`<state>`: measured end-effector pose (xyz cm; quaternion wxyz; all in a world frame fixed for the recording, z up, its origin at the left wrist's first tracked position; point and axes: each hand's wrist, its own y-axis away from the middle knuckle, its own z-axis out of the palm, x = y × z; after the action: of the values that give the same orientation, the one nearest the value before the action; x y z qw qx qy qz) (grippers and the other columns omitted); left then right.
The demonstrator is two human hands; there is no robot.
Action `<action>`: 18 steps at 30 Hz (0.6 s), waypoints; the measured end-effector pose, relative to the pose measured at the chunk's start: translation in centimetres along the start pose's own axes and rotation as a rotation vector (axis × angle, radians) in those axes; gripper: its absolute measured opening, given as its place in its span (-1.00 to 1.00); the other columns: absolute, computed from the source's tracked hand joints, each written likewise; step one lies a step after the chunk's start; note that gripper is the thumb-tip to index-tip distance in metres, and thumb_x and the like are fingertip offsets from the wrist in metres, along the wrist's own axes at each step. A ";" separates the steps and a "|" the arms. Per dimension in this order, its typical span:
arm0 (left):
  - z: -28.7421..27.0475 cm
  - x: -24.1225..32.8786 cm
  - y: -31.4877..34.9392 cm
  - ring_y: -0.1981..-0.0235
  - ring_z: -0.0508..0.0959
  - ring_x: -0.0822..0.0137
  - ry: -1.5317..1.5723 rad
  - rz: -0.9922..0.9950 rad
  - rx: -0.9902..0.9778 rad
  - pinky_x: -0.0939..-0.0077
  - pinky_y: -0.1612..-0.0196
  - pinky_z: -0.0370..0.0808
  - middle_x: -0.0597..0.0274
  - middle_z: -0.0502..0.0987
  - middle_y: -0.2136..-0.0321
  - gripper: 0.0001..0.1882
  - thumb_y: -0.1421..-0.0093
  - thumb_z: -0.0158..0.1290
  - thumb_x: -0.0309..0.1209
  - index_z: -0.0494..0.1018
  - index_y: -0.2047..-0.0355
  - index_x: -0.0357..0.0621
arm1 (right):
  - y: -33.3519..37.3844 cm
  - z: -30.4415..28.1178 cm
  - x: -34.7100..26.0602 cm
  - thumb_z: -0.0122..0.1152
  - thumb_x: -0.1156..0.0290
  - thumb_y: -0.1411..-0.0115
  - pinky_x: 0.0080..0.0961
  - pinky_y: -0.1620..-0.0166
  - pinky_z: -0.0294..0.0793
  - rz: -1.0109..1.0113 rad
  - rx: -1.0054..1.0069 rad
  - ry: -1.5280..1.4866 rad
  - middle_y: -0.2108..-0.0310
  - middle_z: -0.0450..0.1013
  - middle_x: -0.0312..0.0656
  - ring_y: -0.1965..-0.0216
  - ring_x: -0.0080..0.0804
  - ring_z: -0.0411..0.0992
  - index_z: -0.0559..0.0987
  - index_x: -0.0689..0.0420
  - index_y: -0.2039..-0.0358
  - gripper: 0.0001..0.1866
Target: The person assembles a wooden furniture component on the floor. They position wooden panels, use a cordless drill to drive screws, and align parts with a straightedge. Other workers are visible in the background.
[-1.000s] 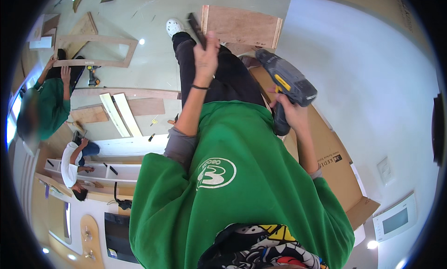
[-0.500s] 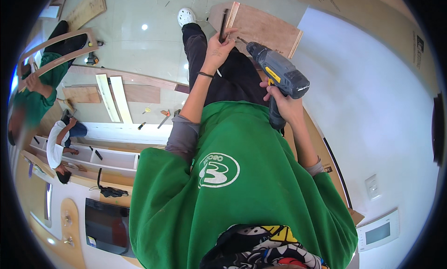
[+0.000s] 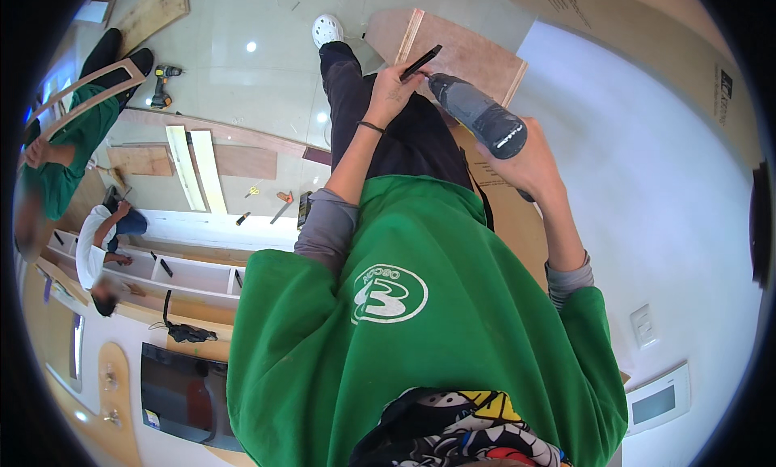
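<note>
My left hand (image 3: 392, 95) is closed around a slim black bar (image 3: 422, 63), which points up and to the right; its exact kind does not show. In my right hand (image 3: 529, 161) is a grey cordless drill (image 3: 478, 113), gripped by its handle, its front end tilted toward my left fingers. The drill's tip comes right up to those fingers, and whether it touches the bar is hidden. Just beyond both hands lies a brown plywood piece (image 3: 465, 53) with a pale layered edge strip.
Planks (image 3: 208, 172), another drill (image 3: 164, 87), scissors (image 3: 253, 191) and a square (image 3: 282, 207) lie on the tiled floor (image 3: 259, 71) to my left. Two people (image 3: 77, 148) work at far left, by a white shelf unit (image 3: 190, 275). A white wall (image 3: 638, 176) stands close at right.
The drill has swung, its front end moving closer to my left fingers. The black bar has tilted from nearly upright to a rightward slant. At far left, the co-worker's wooden frame has shifted left.
</note>
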<state>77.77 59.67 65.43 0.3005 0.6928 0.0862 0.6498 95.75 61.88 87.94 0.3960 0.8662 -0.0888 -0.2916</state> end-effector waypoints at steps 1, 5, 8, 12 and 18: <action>0.1 -0.1 0.0 0.42 0.57 0.47 -0.002 0.010 0.006 0.57 0.31 0.45 0.21 0.63 0.46 -0.81 -0.18 0.13 -0.48 0.62 0.19 -0.14 | 0.3 0.3 0.4 0.34 0.39 0.04 -0.27 0.27 0.51 0.036 0.012 -0.047 0.49 0.54 0.03 0.42 -0.07 0.52 0.57 0.30 0.33 -0.71; 0.7 -1.7 -0.3 0.41 0.62 0.36 0.040 0.130 0.059 0.53 0.30 0.47 0.11 0.65 0.40 -0.79 -0.17 0.16 -0.46 0.62 0.17 -0.13 | 1.5 1.9 1.3 0.33 0.39 0.03 -0.28 0.23 0.51 0.177 0.074 -0.266 0.45 0.56 0.05 0.39 -0.03 0.54 0.57 0.31 0.31 -0.70; 0.8 -1.4 -0.1 0.39 0.64 0.20 0.058 0.155 0.097 0.48 0.30 0.48 0.03 0.64 0.39 -0.80 -0.16 0.17 -0.45 0.61 0.18 -0.14 | 1.9 2.7 1.9 0.24 0.41 -0.12 -0.51 0.43 0.45 0.147 0.083 -0.217 0.53 0.53 -0.24 0.55 -0.56 0.47 0.56 0.25 0.35 -0.84; 0.6 -0.8 0.2 0.32 0.65 0.40 -0.113 0.142 0.106 0.56 0.19 0.52 0.11 0.67 0.34 -0.78 -0.16 0.17 -0.53 0.60 0.17 -0.26 | 2.1 2.9 2.3 0.23 0.44 -0.12 -0.52 0.43 0.45 0.167 0.075 -0.260 0.52 0.53 -0.23 0.55 -0.55 0.48 0.56 0.26 0.33 -0.84; 1.0 -0.4 0.5 0.23 0.60 0.01 -0.229 0.312 0.159 0.33 0.17 0.52 0.05 0.61 0.25 -0.62 0.05 0.17 -0.63 0.58 0.16 -0.09 | 3.5 2.6 2.9 0.17 0.49 -0.14 -0.51 0.40 0.49 0.206 0.050 -0.591 0.35 0.57 -0.18 0.51 -0.52 0.50 0.54 0.27 0.18 -0.77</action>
<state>78.54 58.74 65.40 0.1487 0.7887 -0.0059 0.5965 96.92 56.79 87.89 0.3593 0.7398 -0.2945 -0.4868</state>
